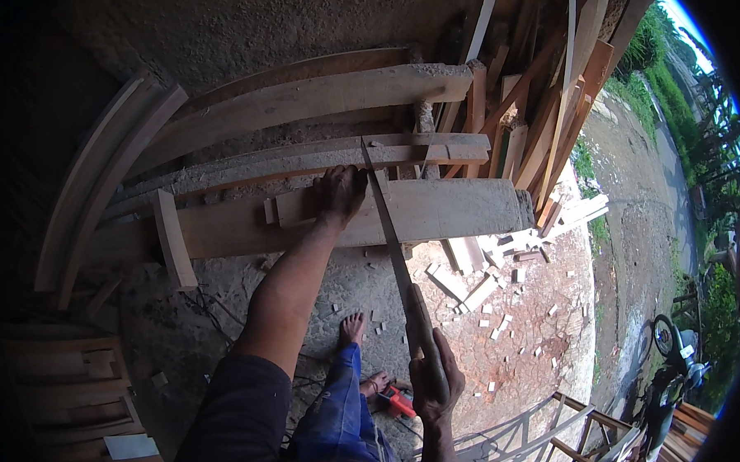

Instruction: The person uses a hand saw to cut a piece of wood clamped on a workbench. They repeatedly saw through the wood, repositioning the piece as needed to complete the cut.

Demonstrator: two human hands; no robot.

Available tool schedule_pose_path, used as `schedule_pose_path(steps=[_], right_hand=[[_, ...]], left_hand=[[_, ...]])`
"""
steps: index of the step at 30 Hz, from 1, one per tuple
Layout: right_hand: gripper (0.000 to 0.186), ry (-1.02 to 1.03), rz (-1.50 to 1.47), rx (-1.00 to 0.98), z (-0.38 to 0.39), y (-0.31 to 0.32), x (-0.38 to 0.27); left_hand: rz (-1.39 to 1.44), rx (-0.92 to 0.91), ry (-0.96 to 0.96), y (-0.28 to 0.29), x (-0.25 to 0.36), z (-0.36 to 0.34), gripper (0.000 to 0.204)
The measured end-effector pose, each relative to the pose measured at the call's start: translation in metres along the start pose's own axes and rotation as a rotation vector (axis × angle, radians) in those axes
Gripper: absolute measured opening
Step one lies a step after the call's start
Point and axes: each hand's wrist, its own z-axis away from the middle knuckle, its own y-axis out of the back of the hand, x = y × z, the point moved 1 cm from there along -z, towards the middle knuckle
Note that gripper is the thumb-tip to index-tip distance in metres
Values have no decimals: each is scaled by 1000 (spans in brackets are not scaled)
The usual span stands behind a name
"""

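Note:
My right hand (436, 381) is wrapped around the wooden handle of a handsaw (393, 230). The saw's long, tapering blade points away from me and crosses over a wide plank (462, 209). On that plank, just left of the blade, my left hand (340, 192) bears down with curled fingers on a short wooden board (292, 209). Its fingertips are partly hidden, close beside the blade. Whether the saw teeth touch the wood, I cannot tell.
Behind the plank run long beams (310, 96), and lumber (549, 107) leans at the far right. Offcuts (466, 289) litter the floor. A red power tool (397, 401) lies by my bare foot. A loose slat (174, 239) crosses the plank's left part. A motorcycle (669, 376) stands outside.

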Motion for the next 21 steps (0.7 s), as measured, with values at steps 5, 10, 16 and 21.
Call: schedule_pose_path(steps=[5, 10, 16, 21], right_hand=[[49, 56, -30, 27, 36, 19, 9], [49, -42, -91, 6, -8, -17, 8], [52, 3, -44, -15, -29, -26, 12], [53, -66, 6, -32, 25, -1, 16]], left_hand=[[-17, 26, -31, -5, -1, 4, 35], [28, 27, -39, -4, -1, 4, 34], [-18, -32, -12, -3, 4, 2, 35], [0, -7, -30, 3, -1, 6, 36]])
